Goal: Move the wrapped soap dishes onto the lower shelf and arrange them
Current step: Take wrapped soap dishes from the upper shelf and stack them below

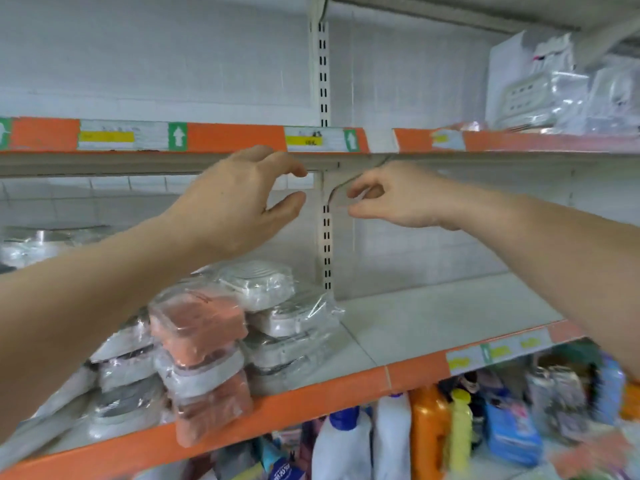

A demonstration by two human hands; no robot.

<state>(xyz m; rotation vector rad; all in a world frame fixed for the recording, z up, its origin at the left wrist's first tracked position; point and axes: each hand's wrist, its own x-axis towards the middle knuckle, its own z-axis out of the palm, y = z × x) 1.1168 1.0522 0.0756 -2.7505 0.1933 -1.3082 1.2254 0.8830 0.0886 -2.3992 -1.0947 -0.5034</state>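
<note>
Stacks of plastic-wrapped soap dishes (263, 306) stand on the left part of the lower shelf (433, 317); the front stack holds orange ones (197, 327), with white and grey ones around it. More wrapped soap dishes (540, 95) lie on the upper shelf (519, 142) at the far right. My left hand (239, 199) is raised in front of the upper shelf's edge, its fingers spread and curved, holding nothing. My right hand (388, 199) hovers level with it just to the right, fingers loosely curled with thumb and forefinger apart; I see nothing in it.
A slotted upright post (326, 244) and its shelf bracket stand between my hands. The upper shelf's orange price strip (235, 137) runs across at hand height. Detergent bottles (426, 431) and packets crowd the shelf below. More wrapped goods (34, 244) sit at the far left.
</note>
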